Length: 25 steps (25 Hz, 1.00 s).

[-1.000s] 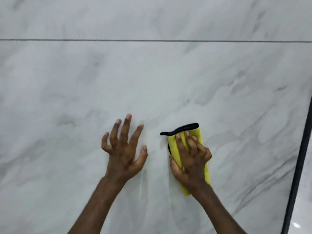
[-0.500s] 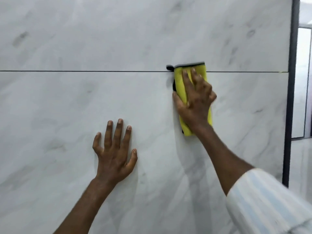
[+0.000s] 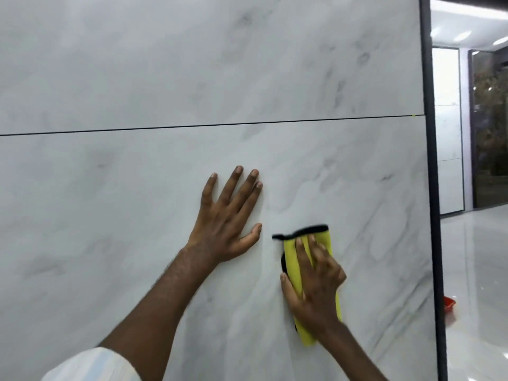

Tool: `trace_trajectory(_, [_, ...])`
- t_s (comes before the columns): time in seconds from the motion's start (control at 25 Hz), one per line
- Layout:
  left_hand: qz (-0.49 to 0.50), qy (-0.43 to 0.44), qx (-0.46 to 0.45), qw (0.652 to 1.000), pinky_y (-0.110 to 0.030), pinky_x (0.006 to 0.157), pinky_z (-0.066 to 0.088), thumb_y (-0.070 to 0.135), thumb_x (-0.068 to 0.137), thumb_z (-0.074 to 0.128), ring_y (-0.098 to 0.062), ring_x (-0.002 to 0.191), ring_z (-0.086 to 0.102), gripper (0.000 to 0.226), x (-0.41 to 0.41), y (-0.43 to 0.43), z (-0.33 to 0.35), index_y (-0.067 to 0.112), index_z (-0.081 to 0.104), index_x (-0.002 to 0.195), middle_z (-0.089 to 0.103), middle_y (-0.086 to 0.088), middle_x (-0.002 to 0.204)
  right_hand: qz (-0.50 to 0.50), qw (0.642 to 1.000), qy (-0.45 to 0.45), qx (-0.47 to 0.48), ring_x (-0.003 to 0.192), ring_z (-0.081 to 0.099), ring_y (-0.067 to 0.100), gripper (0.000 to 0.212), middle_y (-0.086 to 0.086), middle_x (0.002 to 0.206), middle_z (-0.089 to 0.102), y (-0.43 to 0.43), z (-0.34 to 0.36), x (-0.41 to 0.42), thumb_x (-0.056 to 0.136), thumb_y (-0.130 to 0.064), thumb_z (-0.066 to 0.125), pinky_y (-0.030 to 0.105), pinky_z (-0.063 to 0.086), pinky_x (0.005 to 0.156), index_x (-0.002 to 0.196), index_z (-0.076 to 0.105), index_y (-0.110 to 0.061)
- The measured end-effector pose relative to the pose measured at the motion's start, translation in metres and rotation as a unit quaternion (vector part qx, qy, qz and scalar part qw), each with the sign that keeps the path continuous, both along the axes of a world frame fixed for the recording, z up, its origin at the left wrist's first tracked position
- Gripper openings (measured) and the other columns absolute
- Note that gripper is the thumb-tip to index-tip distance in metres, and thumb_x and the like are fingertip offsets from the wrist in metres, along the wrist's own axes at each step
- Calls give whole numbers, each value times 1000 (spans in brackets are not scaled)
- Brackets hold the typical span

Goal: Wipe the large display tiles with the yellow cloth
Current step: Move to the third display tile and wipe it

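Note:
Two large white marble-look display tiles stand upright before me, the lower tile [image 3: 110, 229] and the upper tile [image 3: 192, 64], split by a thin dark horizontal joint. My left hand [image 3: 225, 218] lies flat on the lower tile with fingers spread. Just to its right, my right hand [image 3: 313, 287] presses the folded yellow cloth [image 3: 292, 257] with a black edge against the same tile, fingers laid over it. Most of the cloth is hidden under the hand.
A dark vertical frame [image 3: 430, 160] bounds the tiles on the right. Beyond it lies a glossy white floor [image 3: 478, 270] with a small red object [image 3: 448, 303] near the frame, and glass panels farther back.
My right hand has slid the cloth down from the joint line to the lower tile. The left hand sits closer to the cloth, and the view has shifted left.

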<state>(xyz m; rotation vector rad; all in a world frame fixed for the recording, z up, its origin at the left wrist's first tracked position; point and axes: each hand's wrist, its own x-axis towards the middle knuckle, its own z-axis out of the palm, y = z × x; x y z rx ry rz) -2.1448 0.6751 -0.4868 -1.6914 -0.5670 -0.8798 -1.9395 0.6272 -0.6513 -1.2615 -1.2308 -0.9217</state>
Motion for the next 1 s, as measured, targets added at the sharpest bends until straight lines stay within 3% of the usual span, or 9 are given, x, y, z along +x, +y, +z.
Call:
trace_trajectory(0.2, [18,0,10,1000,-70,123,18,49,99,48,-38,160,18,78,4,-3,0,7,33,163,23,-13,173,-13,998,16,62,125,39,28,77,6,158,45,8,168,8,83,-56,59,53,44,95,154,47,-27])
trace_trajectory(0.32, [22,4,3,1000,-69,125,12,51,102,41,-38,161,15,78,1,-2,1,7,28,165,19,-13,174,-19,997,8,70,130,38,25,75,2,161,44,10,186,6,86,-55,60,52,41,96,155,47,-28])
trace_trajectory(0.52, [27,6,-12,1000,-68,126,7,52,104,38,-38,162,11,77,3,-2,-1,8,22,166,15,-12,175,-33,996,-2,78,142,42,30,70,6,163,41,12,48,-4,93,-52,61,55,37,104,156,45,-25])
trace_trajectory(0.64, [-14,2,-5,1000,-71,124,13,41,106,44,-40,160,20,68,2,-4,-5,4,34,162,24,-16,172,-14,998,19,55,142,41,29,67,5,162,38,14,-45,-20,97,-52,58,55,36,102,156,42,-26])
trace_trajectory(0.8, [-79,86,-87,989,-69,121,23,38,100,51,-37,156,31,67,-1,-23,-106,2,44,157,32,-19,168,-9,999,40,-13,140,38,29,67,5,159,36,6,-147,-23,98,-56,51,57,41,96,157,36,-25])
trace_trajectory(0.88, [-50,127,-121,983,-67,123,21,40,95,58,-35,157,30,73,-13,-28,-169,4,44,157,33,-15,168,2,997,48,-53,140,35,29,69,4,161,31,-3,-180,-18,99,-56,48,58,43,94,158,32,-25])
trace_trajectory(1.0, [13,134,-76,988,-64,126,14,45,93,61,-34,158,29,80,-28,-20,-209,8,39,161,35,-11,169,31,994,60,-86,143,30,30,77,5,162,26,-12,-181,-19,93,-54,55,56,39,100,159,27,-26])
